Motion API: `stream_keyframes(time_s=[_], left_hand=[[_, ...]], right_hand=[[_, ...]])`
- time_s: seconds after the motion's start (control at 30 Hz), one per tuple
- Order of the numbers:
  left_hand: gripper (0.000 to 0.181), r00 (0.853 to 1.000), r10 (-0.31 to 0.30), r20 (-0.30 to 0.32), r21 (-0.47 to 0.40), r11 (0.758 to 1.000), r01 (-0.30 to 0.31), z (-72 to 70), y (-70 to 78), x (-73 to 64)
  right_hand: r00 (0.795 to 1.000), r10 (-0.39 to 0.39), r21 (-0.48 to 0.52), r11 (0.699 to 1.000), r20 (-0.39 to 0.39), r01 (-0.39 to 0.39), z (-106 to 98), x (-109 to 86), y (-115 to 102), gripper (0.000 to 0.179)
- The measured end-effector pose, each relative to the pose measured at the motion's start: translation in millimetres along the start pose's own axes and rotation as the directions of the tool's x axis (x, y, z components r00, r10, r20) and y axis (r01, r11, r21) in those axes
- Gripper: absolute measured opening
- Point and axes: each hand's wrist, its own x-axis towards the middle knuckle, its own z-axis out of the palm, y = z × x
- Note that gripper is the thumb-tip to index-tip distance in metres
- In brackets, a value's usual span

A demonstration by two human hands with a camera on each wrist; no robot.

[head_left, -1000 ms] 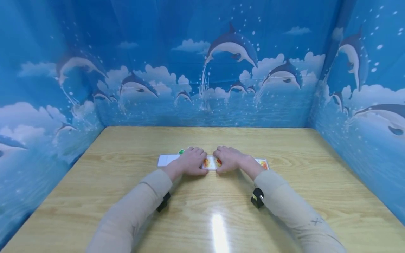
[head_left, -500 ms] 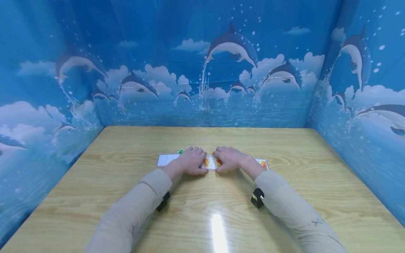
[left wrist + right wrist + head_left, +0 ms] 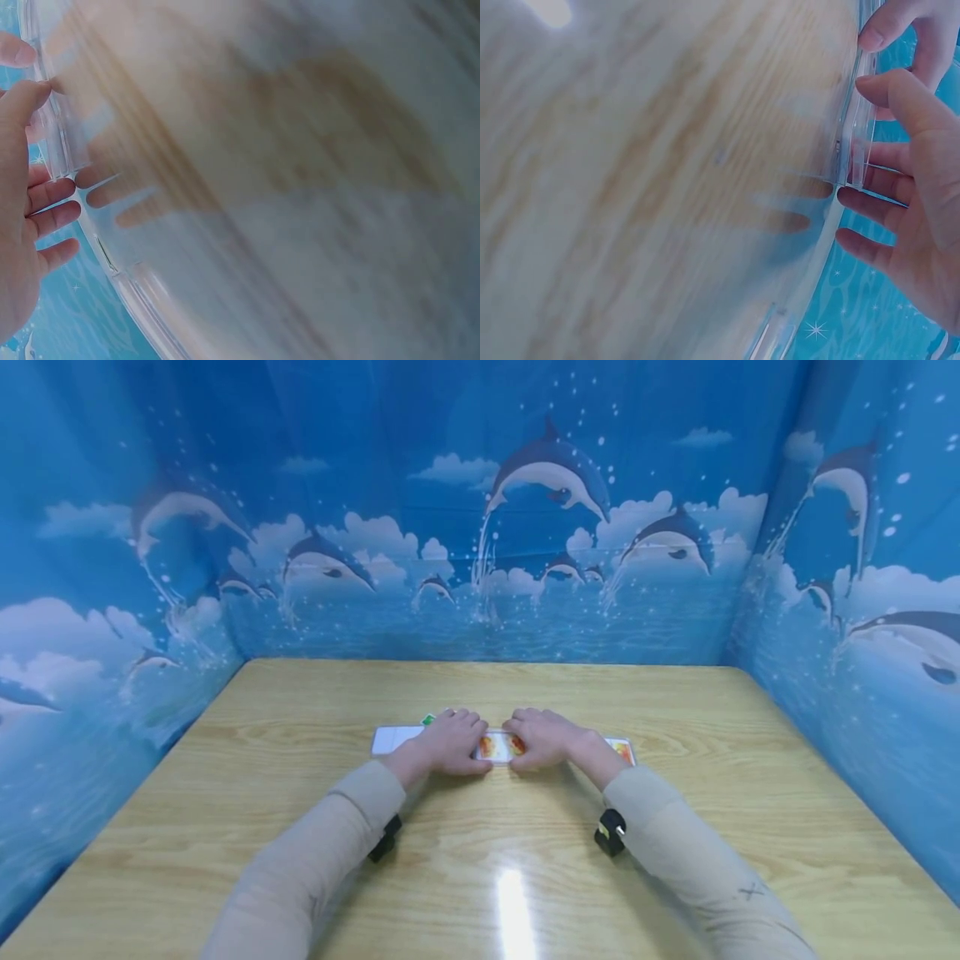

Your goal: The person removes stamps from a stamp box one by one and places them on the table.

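Observation:
A flat clear plastic case with orange-and-yellow pictures lies on the table between the two hands. My left hand grips its left end, thumb on the near edge and fingers over the far side. My right hand grips the right end in the same manner. Close up, the case's transparent edge shows between thumb and fingers in the left wrist view. The right wrist view shows the same clear rim beside the right thumb. Both palms hide much of the case.
Left of the hands lies a flat white case, with a small green-and-white piece behind it. A similar case with an orange picture shows past the right wrist. Dolphin-print curtains enclose the wooden table.

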Motion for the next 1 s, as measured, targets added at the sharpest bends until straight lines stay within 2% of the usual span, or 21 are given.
stream_keyframes(time_s=[0.5,0.7,1.0], left_hand=[[0.076,1.000,-0.001,-0.024,0.025,1.000,0.001,-5.2,-2.5,-2.6],[0.080,0.999,0.009,-0.041,0.078,0.997,-0.006,-4.9,-2.6,-3.7],[0.083,0.998,-0.005,-0.061,0.076,0.997,0.010,-3.9,-3.4,-4.3]], right_hand=[[0.999,-0.008,-0.013,1.000,-0.033,0.007,-1.1,-1.8,-0.6,0.065],[0.999,-0.006,-0.065,0.998,-0.048,0.003,-1.7,-2.5,-0.7,0.068],[0.992,-0.025,-0.137,0.991,-0.122,0.008,-2.5,-4.7,1.8,0.068]])
